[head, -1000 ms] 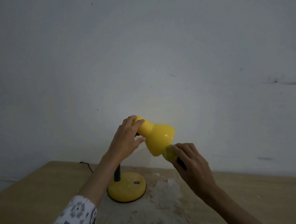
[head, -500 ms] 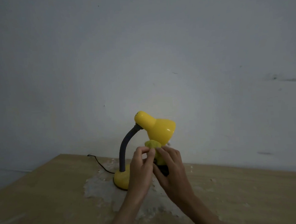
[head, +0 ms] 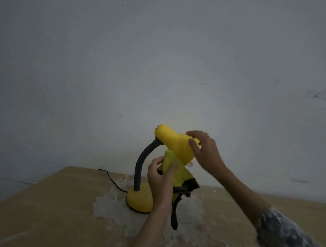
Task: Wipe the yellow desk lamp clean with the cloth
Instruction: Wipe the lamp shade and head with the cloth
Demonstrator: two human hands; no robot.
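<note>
1. The right hand covers the far rim of the yellow desk lamp shade, and its outline is smeared by motion.
2. The left hand hides part of the lamp's base and part of the cloth (the dark hanging end shows).
3. Both forearms run out at the near edge.

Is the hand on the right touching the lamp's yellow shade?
Touching. In the head view the right hand has its fingers curled against the rim of the lamp shade, with no gap showing.
</note>
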